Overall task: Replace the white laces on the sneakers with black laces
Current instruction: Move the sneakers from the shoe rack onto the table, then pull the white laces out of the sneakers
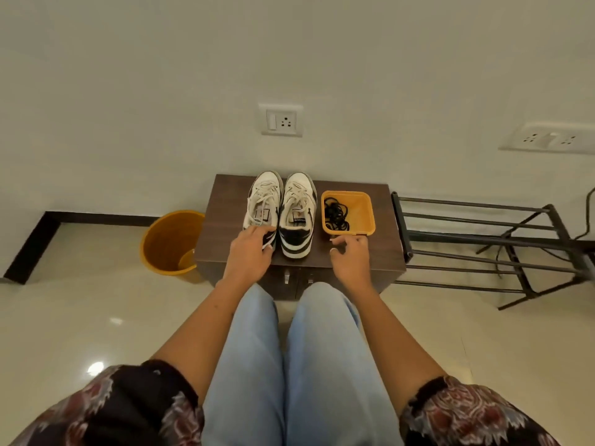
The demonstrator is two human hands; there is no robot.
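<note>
Seen from a head-worn camera looking down, a seated person in light blue trousers reaches both bare arms toward a low dark brown counter (225,220) set against a pale wall.

Counted from left to right: one round orange wastebasket (170,243) stands on the floor just beside the counter's left end. On the counter sit two white and black sneakers, side by side and nearly touching, and one square orange tray (367,217) just right of them. One black metal rack (483,246) stands on the floor to the right of the counter. Two socket plates are on the wall.

Both sneakers lie with their long axes running away from the person: toes point at the wall, heels face the person. Both carry white laces (265,194). A tangle of black laces (335,215) lies in the left half of the tray.

The left hand (249,252) rests on the heel of the left sneaker (262,204), its fingers (257,230) curled over the heel's rim so the shoe lies beyond and beneath them. The right sneaker (297,214) is untouched, between the two hands. The right hand (349,259) hovers just in front of the tray's near edge, its fingers (346,241) loosely curled and holding nothing; the black laces lie just beyond them.
</note>
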